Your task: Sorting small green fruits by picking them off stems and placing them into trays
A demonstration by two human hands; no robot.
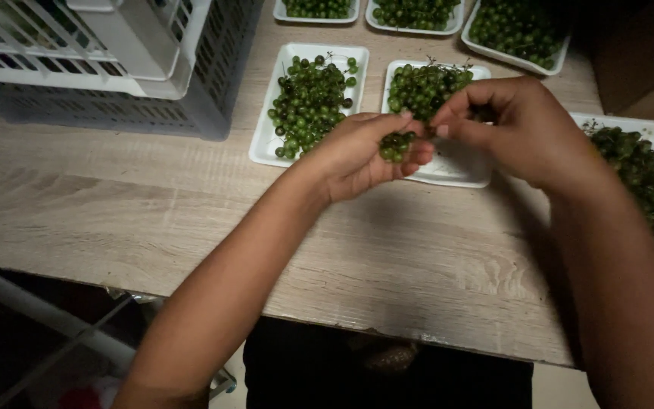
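At the centre of the frame, the left hand (pixel 361 155) cups a small cluster of round green berries (pixel 396 145), fingers curled around it; the right hand (pixel 520 129) pinches at the cluster's upper end, above a white foam tray (pixel 456 168).

Count: six white foam trays are visible on the pale wood-grain tabletop (pixel 191 220), three along the top edge, two in the middle, one at the right edge. All carry berries; the tray under the hands appears only partly filled, its near half bare. One white slatted plastic crate (pixel 115 60) stands upper left.
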